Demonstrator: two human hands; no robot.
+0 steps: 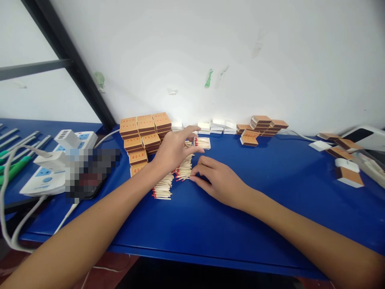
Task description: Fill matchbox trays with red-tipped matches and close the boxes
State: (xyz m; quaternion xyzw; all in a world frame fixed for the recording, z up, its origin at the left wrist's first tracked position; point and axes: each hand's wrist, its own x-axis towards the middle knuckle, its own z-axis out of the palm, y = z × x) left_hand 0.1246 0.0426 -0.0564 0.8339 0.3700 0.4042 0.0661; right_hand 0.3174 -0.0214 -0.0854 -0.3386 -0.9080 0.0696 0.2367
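A long heap of red-tipped matches (165,188) lies across the middle of the blue table (270,188). My left hand (174,150) hovers over the heap's far end, thumb and fingers apart, reaching toward an open match tray (203,143) filled with matches. My right hand (218,180) rests palm down on the table, its bent fingertips touching the matches at the heap's right side. What they pinch, if anything, is hidden. Stacks of orange matchboxes (144,130) stand just left of my left hand.
White empty trays (217,126) line the wall. More orange boxes (262,124) are piled at the back right, loose sleeves and trays (345,164) at the far right. A white power strip with chargers (57,156) and cables lies left, green-handled tools (15,160) beyond.
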